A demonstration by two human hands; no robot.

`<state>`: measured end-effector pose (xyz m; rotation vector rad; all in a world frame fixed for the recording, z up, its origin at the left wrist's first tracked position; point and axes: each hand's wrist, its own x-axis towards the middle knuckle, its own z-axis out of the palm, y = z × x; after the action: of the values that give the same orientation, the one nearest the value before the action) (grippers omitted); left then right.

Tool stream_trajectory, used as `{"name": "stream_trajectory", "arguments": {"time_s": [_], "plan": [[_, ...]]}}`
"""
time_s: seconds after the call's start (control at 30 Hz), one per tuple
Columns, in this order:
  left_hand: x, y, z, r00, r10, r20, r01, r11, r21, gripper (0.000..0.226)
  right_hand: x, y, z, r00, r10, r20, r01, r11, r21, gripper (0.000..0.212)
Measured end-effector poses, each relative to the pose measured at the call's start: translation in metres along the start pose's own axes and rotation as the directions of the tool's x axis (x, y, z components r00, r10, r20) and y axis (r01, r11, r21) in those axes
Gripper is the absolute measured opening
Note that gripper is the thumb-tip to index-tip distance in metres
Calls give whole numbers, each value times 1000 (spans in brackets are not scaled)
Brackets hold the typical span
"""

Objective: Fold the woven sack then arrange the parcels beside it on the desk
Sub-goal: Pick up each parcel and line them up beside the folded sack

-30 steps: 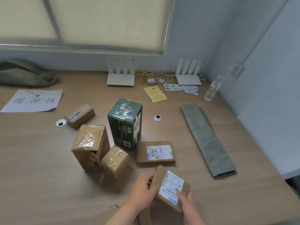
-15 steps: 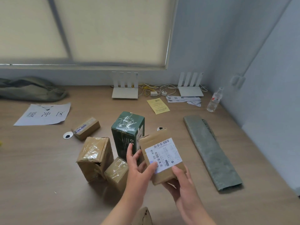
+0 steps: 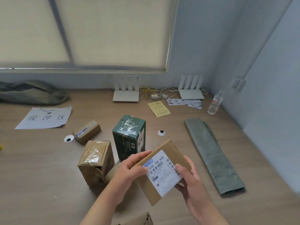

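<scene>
A flat brown parcel with a white shipping label is held tilted above the desk by both hands. My left hand grips its left edge and my right hand grips its right edge. The folded grey-green woven sack lies as a long strip on the right of the desk. A green box stands upright mid-desk. A taped brown box stands left of it, and a small brown parcel lies farther back. Another small taped parcel is mostly hidden behind my left hand.
Two white routers with cables stand at the back wall. A yellow note, a plastic bottle, a paper sign and a green bag lie around. A cardboard corner shows at the near edge.
Both hands lifted the labelled parcel from near the desk's front edge and turned it, so it now hides the flat parcel beside the green box. The camera tilted upward.
</scene>
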<state>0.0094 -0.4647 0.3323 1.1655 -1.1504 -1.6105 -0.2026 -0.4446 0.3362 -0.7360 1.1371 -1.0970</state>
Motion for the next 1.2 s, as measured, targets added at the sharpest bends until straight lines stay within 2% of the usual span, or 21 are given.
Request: {"name": "stream_trajectory", "arguments": {"time_s": [0.1, 0.17, 0.23, 0.27, 0.37, 0.5, 0.63, 0.93, 1.2], "plan": [[9, 7, -5, 999, -31, 23, 30, 998, 48, 70, 2, -4, -7, 1000, 3, 22, -2, 1000, -22, 68], [18, 3, 5, 992, -18, -126, 19, 1000, 0, 71, 3, -2, -9, 1000, 9, -1, -9, 1000, 10, 53], [24, -6, 20, 955, -3, -297, -17, 998, -68, 63, 5, 2, -7, 997, 9, -77, -3, 997, 71, 38], [26, -11, 28, 942, 2, -335, -34, 995, -92, 56, 6, 4, -6, 993, 9, -120, 3, 994, 106, 31], [26, -29, 50, 937, 12, -349, -56, 992, -116, 40, 8, 9, -3, 972, 13, -233, 27, 986, 167, 19], [33, -48, 61, 925, -19, -380, -44, 987, -156, 31, 20, 18, -3, 958, 9, -285, 27, 992, 122, 16], [60, -63, 72, 913, -68, -403, -6, 984, -179, 41, 48, 24, -23, 959, -4, -282, 10, 1000, 21, 22], [177, -81, 97, 897, -84, -434, 68, 996, -52, 57, 175, 17, -85, 968, 5, -250, -50, 984, -174, 25], [302, -103, 87, 897, -112, -427, 144, 989, 43, 50, 302, 34, -113, 969, 22, -245, -75, 975, -207, 24]]}}
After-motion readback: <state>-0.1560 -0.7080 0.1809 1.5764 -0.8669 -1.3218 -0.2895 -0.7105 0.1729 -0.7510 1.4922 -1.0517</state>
